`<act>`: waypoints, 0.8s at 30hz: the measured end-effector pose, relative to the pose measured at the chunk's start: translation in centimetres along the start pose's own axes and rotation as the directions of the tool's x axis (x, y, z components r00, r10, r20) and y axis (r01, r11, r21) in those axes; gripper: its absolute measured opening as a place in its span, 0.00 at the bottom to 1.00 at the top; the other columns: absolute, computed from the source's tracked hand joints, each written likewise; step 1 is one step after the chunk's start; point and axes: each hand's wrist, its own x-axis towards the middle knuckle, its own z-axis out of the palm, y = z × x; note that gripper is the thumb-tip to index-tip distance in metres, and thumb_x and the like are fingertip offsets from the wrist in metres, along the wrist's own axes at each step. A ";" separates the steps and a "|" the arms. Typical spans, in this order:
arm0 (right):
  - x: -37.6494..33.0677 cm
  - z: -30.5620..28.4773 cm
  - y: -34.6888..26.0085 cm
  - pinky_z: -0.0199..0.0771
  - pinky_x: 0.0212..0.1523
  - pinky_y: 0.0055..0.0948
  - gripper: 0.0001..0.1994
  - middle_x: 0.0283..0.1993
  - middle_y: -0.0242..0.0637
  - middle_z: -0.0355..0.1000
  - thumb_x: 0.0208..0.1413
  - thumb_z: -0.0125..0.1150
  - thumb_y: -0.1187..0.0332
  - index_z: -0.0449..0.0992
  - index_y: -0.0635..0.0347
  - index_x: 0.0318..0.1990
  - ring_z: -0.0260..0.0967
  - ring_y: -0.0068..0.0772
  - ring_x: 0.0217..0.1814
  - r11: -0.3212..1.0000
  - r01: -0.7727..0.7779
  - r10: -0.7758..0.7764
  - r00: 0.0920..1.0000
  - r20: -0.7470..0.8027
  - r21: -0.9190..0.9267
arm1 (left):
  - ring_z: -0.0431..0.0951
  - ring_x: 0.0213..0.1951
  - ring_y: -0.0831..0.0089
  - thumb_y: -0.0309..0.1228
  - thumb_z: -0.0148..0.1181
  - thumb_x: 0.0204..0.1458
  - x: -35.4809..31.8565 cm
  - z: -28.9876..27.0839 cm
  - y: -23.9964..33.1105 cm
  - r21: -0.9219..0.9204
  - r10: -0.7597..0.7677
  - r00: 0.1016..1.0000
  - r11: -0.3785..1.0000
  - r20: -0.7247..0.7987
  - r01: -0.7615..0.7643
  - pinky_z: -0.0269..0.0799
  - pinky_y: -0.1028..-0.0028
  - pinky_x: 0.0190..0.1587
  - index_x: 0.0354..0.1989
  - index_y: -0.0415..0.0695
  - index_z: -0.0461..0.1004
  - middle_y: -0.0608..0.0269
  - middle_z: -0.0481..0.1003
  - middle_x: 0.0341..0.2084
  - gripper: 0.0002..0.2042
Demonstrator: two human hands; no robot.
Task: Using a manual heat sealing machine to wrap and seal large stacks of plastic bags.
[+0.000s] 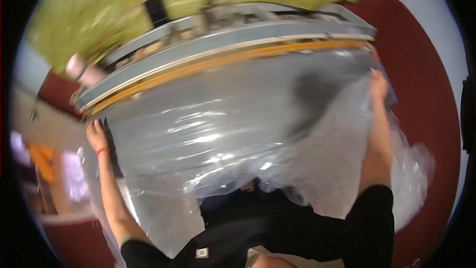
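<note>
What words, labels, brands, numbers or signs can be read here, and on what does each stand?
None can be read.
Small white patch on the black shirt: its dark mark is too small and blurred.
Clear plastic sheet: no legible lettering.
Orange strip: pale spots, too blurred to tell.

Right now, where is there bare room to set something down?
Dark red floor shows at right, between the clear plastic film and pale wall. Crowded: the gray metal frame, with blurred items on top, and the film-covered span between left hand and right hand.
</note>
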 end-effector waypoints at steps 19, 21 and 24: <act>1.6 0.8 3.5 0.65 0.35 0.47 0.16 0.32 0.50 0.70 0.53 0.43 0.53 0.70 0.54 0.33 0.66 0.55 0.37 0.995 0.044 -0.049 0.997 -0.054 -0.090 | 0.69 0.38 0.58 0.27 0.60 0.40 -32.9 -10.0 44.3 -0.966 0.936 0.291 0.136 0.198 0.219 0.65 0.69 0.40 0.40 0.41 0.66 0.56 0.69 0.34 0.16; 0.2 -0.1 0.3 0.66 0.41 0.42 0.15 0.39 0.42 0.71 0.52 0.43 0.54 0.73 0.48 0.39 0.67 0.46 0.42 0.993 0.091 -0.089 0.996 0.030 -0.076 | 0.69 0.37 0.60 0.31 0.61 0.40 -33.5 -8.1 41.5 -0.947 0.816 0.494 0.196 0.301 0.253 0.65 0.67 0.39 0.37 0.40 0.67 0.57 0.69 0.32 0.16; -2.2 -1.4 -2.4 0.64 0.48 0.33 0.15 0.47 0.37 0.68 0.51 0.44 0.67 0.71 0.47 0.46 0.65 0.39 0.48 0.968 0.249 -0.237 0.948 0.213 -0.029 | 0.71 0.30 0.66 0.37 0.58 0.43 -35.7 -4.7 36.8 -0.825 0.863 -0.293 0.489 0.411 0.282 0.66 0.67 0.32 0.33 0.36 0.69 0.55 0.71 0.24 0.16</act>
